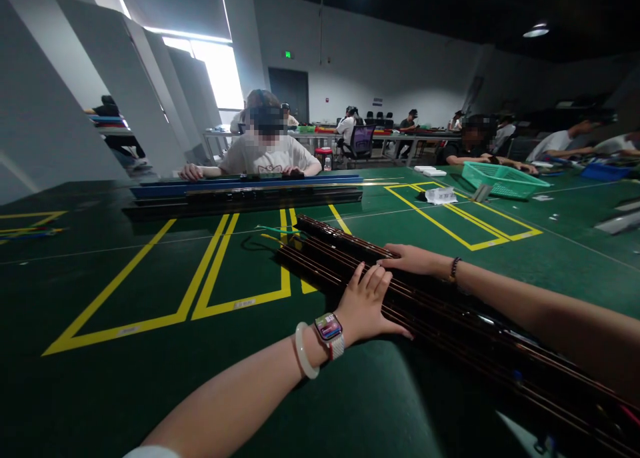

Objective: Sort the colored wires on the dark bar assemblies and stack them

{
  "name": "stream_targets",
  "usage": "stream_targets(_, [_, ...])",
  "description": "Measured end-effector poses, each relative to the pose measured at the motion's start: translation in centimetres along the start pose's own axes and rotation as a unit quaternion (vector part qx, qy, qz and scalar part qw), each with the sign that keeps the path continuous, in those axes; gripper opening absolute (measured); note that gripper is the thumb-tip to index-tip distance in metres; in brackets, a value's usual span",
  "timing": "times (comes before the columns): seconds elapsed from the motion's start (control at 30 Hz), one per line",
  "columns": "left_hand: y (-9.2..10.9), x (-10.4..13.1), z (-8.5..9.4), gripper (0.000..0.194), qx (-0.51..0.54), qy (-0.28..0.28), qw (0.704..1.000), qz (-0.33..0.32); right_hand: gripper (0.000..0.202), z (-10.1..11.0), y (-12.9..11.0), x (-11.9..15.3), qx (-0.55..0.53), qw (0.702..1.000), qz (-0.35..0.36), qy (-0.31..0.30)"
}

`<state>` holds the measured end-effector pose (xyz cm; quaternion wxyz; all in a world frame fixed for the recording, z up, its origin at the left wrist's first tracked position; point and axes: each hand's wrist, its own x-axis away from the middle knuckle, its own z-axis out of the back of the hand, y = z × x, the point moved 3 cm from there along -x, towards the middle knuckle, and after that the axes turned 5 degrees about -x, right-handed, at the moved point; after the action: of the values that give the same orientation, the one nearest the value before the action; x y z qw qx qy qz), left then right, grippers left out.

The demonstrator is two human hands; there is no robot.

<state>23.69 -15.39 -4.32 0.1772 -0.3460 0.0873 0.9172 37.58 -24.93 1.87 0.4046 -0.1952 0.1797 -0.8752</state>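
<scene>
Long dark glossy strips (450, 318), lying side by side, run from the table's middle to the lower right corner. My left hand (367, 305), with a watch and a pale bangle at its wrist, rests across them, fingers spread and thumb at the near edge. On their far side is my right hand (413, 259), wearing a dark beaded bracelet; its fingers curl over the far strip's edge, the tips partly hidden. Thin green and yellow wires (273, 231) stick out at the strips' far end.
Yellow tape outlines (185, 308) mark the green table (150, 391). Blue and black long strips (245, 195) lie before a person opposite. A green basket (505, 180) and a crumpled white packet (440, 195) are at the back right. More people sit beyond.
</scene>
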Motion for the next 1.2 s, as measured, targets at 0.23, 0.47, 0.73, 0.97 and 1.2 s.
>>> stream_targets(0.23, [0.1, 0.4, 0.3, 0.109, -0.02, 0.042, 0.999, 0.006, 0.039, -0.4, -1.2, -0.5, 0.002, 1.0, 0.001, 0.005])
stream_targets(0.47, [0.0, 1.3, 0.6, 0.106, -0.034, 0.042, 0.998, 0.016, 0.036, -1.1, -3.2, -1.9, 0.01, 1.0, -0.008, -0.006])
stream_targets(0.73, [-0.5, 2.4, 2.1, 0.105, -0.029, 0.036, 0.999, 0.028, 0.034, -1.9, -5.4, -2.6, 0.024, 1.0, 0.005, 0.0])
stream_targets(0.97, [-1.1, 4.0, 3.6, 0.104, -0.048, 0.022, 0.998, 0.034, 0.038, -3.2, -7.6, -4.4, 0.041, 0.999, 0.014, -0.006])
stream_targets(1.2, [-2.3, 5.8, 5.4, 0.103, -0.056, 0.007, 0.998, 0.042, 0.037, -4.3, -10.3, -5.2, 0.048, 0.999, 0.021, 0.0])
